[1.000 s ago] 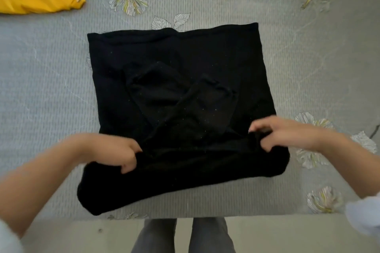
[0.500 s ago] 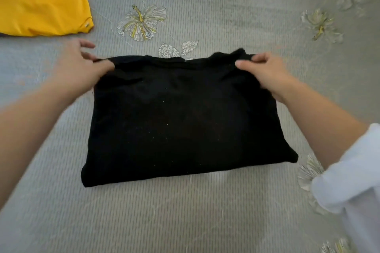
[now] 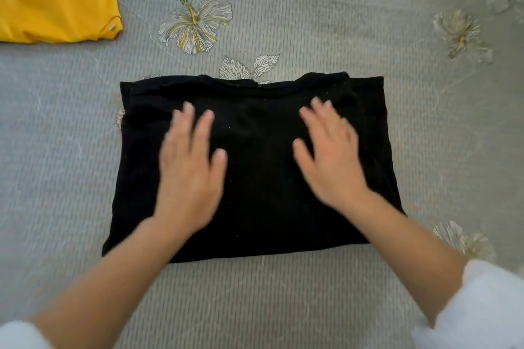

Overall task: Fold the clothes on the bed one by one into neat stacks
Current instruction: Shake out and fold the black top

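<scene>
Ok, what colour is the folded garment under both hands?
The garment is plain black; the head view shows it best.

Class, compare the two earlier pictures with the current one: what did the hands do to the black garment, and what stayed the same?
Both hands carried the near edge of the black garment to its far edge, folding it in half, then let go. Now the left hand and right hand rest flat on its middle. The folded yellow garment stayed at the far left.
</scene>
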Demonstrator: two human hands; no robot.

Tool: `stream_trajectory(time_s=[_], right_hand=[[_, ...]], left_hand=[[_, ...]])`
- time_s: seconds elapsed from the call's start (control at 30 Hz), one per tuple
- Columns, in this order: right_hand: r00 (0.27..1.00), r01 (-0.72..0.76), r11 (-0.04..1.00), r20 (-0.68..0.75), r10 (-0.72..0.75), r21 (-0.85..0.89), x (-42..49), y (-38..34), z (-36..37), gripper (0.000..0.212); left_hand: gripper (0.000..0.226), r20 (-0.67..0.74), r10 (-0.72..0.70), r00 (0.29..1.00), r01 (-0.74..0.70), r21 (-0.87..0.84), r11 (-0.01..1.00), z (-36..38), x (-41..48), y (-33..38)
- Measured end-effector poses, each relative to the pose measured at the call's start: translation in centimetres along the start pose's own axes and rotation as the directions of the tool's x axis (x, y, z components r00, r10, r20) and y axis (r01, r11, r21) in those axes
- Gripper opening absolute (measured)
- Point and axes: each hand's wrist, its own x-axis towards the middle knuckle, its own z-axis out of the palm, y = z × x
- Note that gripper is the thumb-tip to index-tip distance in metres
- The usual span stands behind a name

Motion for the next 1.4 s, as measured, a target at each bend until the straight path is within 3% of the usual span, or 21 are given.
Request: stream_trajectory(time_s=[0.1, 0.2, 0.33, 0.4, 0.5, 0.57, 0.67, 0.73, 0.77, 0.9, 0.97, 1.03, 1.13, 1.17, 1.2, 1.23, 1.27, 1.33, 1.4], right_hand=[[0.965, 0.111, 0.98, 0.253, -0.066, -0.167, -3.2, 1.0, 2.3, 0.06], [0.965, 0.023, 0.964, 0.258, 0.048, -0.267, -3.8, 4.0, 2.1, 0.062], [0.947, -0.07, 0.95, 0.279, 0.16, -0.305, -3.7, 5.7, 0.9, 0.064], [0.942, -0.144, 0.961, 0.263, 0.206, -0.236, -3.7, 5.8, 0.1, 0.062], [0.901, -0.429, 0.903, 0.082, 0.426, 0.026, -4.0, 6.8, -1.8, 0.067], [0.804, -0.59, 0.779, 0.062, 0.592, 0.211, -4.2, 7.9, -3.1, 0.076], [0.644, -0.75, 0.542, 0.233, 0.728, 0.379, -3.9, 9.1, -4.5, 0.079], [0.588, -0.795, 0.434, 0.365, 0.722, 0.423, -3.1, 9.3, -5.5, 0.069], [0.589, -0.802, 0.436, 0.426, 0.687, 0.407, -2.7, 9.3, -6.0, 0.065], [0.621, -0.752, 0.606, 0.588, 0.519, 0.26, -0.7, 7.7, -7.9, 0.045], [0.65, -0.709, 0.649, 0.615, 0.447, 0.277, 0.5, 6.0, -9.1, 0.036], [0.666, -0.678, 0.641, 0.671, 0.327, 0.361, 1.5, 3.5, -10.3, 0.033], [0.691, -0.64, 0.583, 0.708, 0.15, 0.501, 2.7, -1.6, -11.4, 0.027], [0.713, -0.611, 0.581, 0.692, 0.109, 0.538, 3.0, -3.6, -11.3, 0.022], [0.739, -0.576, 0.598, 0.668, 0.088, 0.557, 3.4, -5.6, -11.0, 0.019], [0.759, -0.548, 0.617, 0.645, 0.084, 0.565, 3.7, -7.7, -10.3, 0.018], [0.775, -0.527, 0.626, 0.627, 0.077, 0.574, 3.9, -9.7, -9.3, 0.018], [0.799, -0.496, 0.625, 0.599, 0.055, 0.604, 4.2, -13.6, -6.6, 0.017], [0.8, -0.479, 0.648, 0.599, 0.045, 0.592, 3.9, -17.2, -3.4, 0.033]], left_hand=[[0.062, 0.232, 0.061, 0.971, -0.088, 0.107, 0.99, 3.1, -2.5, 0.6], [0.062, 0.266, -0.006, 0.964, -0.063, 0.252, 0.966, 4.4, -3.3, -1.3], [0.063, 0.286, -0.01, 0.958, -0.073, 0.278, 0.958, 4.5, -3.3, -1.4], [0.064, 0.294, -0.033, 0.955, -0.04, 0.241, 0.97, 4.4, -3.2, -0.8], [0.071, 0.352, -0.083, 0.932, 0.064, 0.064, 0.996, 4.7, -3.7, 0.9], [0.073, 0.373, -0.089, 0.923, 0.073, 0.056, 0.996, 5.5, -4.4, 2.2], [0.075, 0.34, -0.112, 0.934, 0.046, 0.196, 0.98, 6.5, -4.9, 2.9], [0.076, 0.328, -0.114, 0.938, 0.043, 0.216, 0.975, 6.6, -4.9, 2.9], [0.076, 0.331, -0.109, 0.937, 0.038, 0.213, 0.976, 6.6, -4.9, 2.8], [0.077, 0.406, -0.121, 0.906, 0.059, 0.163, 0.985, 6.3, -4.2, 2.5], [0.08, 0.493, -0.115, 0.863, 0.08, 0.091, 0.993, 5.7, -3.6, 2.3], [0.074, 0.585, -0.092, 0.806, 0.183, -0.098, 0.978, 4.5, -2.8, 1.9], [0.048, 0.651, -0.101, 0.752, 0.437, -0.378, 0.816, 1.5, -1.1, 0.8], [0.044, 0.657, -0.127, 0.743, 0.557, -0.504, 0.66, 0.3, -1.1, 0.3], [0.043, 0.645, -0.136, 0.752, 0.631, -0.645, 0.431, -1.0, -1.6, -0.5], [0.044, 0.639, -0.151, 0.754, 0.656, -0.731, 0.184, -2.4, -2.4, -1.4], [0.047, 0.636, -0.165, 0.754, 0.647, -0.762, 0.015, -3.4, -3.2, -2.6], [0.055, 0.639, -0.179, 0.748, 0.616, -0.769, -0.173, -4.8, -5.2, -4.9], [0.056, 0.642, -0.206, 0.738, 0.571, -0.758, -0.316, -5.5, -6.4, -6.6]])
